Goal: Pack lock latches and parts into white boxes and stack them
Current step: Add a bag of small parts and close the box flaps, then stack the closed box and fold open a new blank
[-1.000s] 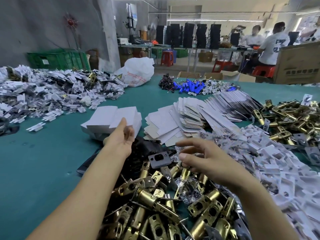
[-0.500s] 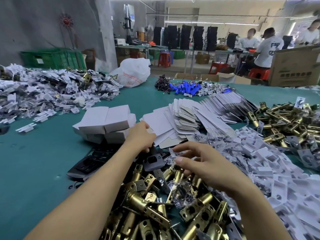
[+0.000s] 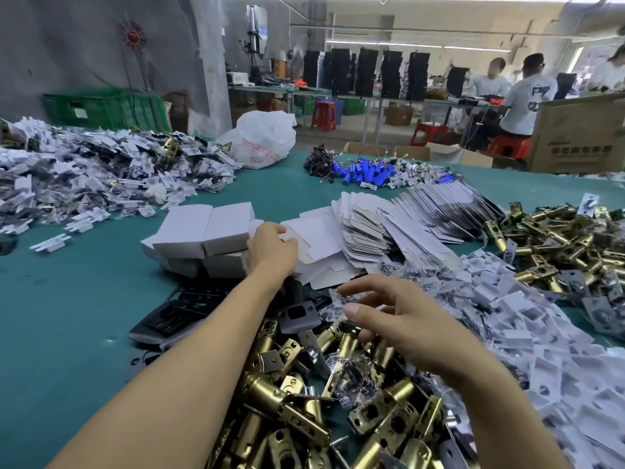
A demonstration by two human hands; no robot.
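Note:
My left hand point(image 3: 270, 249) reaches forward and pinches the edge of a flat white box blank point(image 3: 314, 236), right beside a stack of closed white boxes point(image 3: 203, 231). More flat blanks point(image 3: 368, 228) fan out to the right. My right hand point(image 3: 402, 321) hovers with fingers spread and relaxed over a heap of brass lock latches point(image 3: 297, 404), holding nothing. A dark strike plate point(image 3: 299, 314) and a small clear bag of screws point(image 3: 355, 375) lie on that heap under my hands.
White part packets point(image 3: 514, 319) pile up on the right, with a second brass latch heap point(image 3: 558, 238) beyond. A large packet pile point(image 3: 84, 177) fills the left. Black plates point(image 3: 176, 316) lie by my left forearm. Blue cylinders point(image 3: 365, 170), a white bag point(image 3: 263, 137) and a cardboard carton point(image 3: 581, 137) sit further back.
My left hand has moved from the stacked boxes rightward onto the flat blanks and taken hold of one. The right hand stays hovering over the latches.

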